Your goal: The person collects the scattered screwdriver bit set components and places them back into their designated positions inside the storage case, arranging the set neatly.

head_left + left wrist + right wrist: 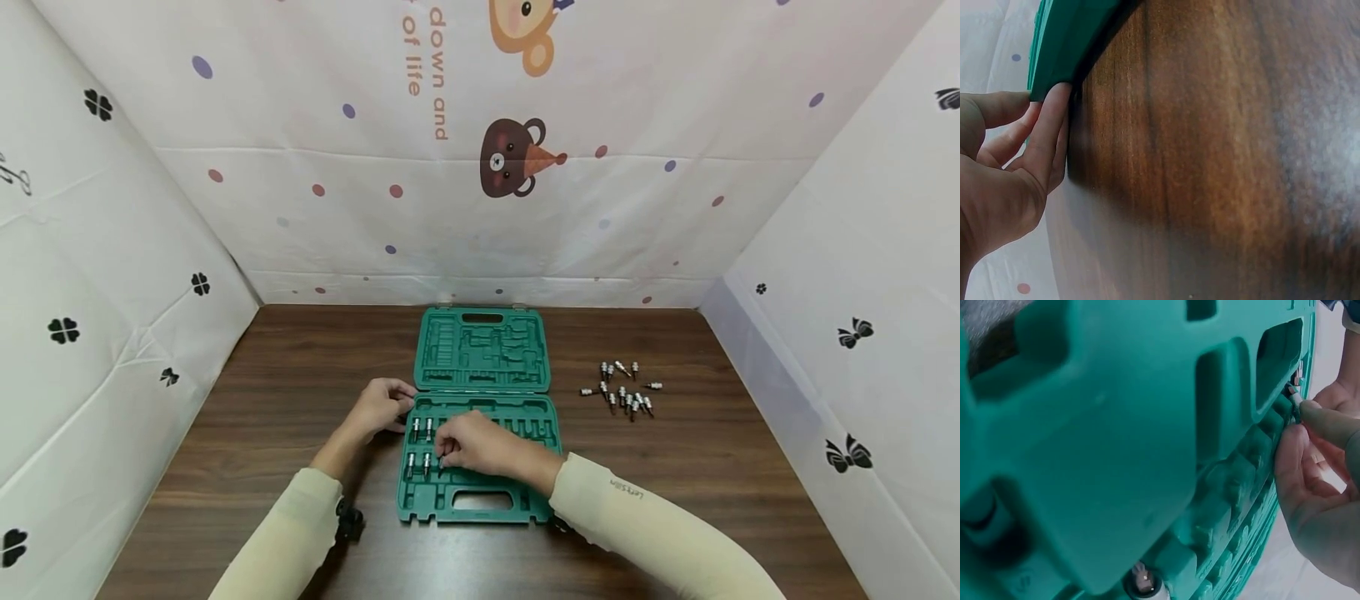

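Note:
A green plastic tool case (pixel 525 502) lies open on the table, its lid (pixel 480 377) folded back toward the wall. At the left side of its base is my left hand (pixel 382 406); in the left wrist view the thumb and fingers grip the case edge (pixel 1072 44). My right hand (pixel 480 442) reaches over the base from the right. Between its thumb and fingertip it pinches a small bit socket (pixel 440 468), dark tip toward me, at a slot in the lower row. Several silver bit sockets (pixel 427 463) sit in slots just left of it.
Loose bit sockets (pixel 628 400) lie scattered on the brown table (pixel 675 483) to the right of the case. Patterned white sheets (pixel 420 225) hang behind and along both sides. A handle opening (pixel 482 501) cuts through the base's near edge.

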The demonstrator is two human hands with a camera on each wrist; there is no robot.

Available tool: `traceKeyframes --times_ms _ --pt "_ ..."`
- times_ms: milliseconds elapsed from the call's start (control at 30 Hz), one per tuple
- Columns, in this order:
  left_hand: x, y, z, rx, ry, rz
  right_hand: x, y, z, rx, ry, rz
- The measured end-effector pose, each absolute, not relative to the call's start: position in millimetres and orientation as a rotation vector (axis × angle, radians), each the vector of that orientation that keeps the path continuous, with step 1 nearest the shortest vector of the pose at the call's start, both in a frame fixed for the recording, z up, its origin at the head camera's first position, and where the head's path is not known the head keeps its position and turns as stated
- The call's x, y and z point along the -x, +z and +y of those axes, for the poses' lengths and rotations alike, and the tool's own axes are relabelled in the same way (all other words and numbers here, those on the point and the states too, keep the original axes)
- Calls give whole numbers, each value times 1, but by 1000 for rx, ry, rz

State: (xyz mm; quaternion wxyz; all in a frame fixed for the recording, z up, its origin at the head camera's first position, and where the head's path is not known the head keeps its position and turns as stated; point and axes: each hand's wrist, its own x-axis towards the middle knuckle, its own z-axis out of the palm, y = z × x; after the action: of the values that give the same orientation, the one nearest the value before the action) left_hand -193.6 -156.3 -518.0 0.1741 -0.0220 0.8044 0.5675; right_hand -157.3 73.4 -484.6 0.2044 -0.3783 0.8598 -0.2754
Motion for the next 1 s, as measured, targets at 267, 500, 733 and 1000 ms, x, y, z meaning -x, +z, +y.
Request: traceKeyframes --times_ms 267,500,733,1000 --pt "194 -514 -154 70 1597 2278 158 -489 72 992 -681 2471" --pt "194 -515 -155 68 1583 2282 157 -488 70 926 -723 2496" --pt "195 -518 -154 71 1586 2289 159 -487 67 900 -725 2526" --pt "196 -519 -154 66 1576 2308 160 -483 65 856 -743 2520"
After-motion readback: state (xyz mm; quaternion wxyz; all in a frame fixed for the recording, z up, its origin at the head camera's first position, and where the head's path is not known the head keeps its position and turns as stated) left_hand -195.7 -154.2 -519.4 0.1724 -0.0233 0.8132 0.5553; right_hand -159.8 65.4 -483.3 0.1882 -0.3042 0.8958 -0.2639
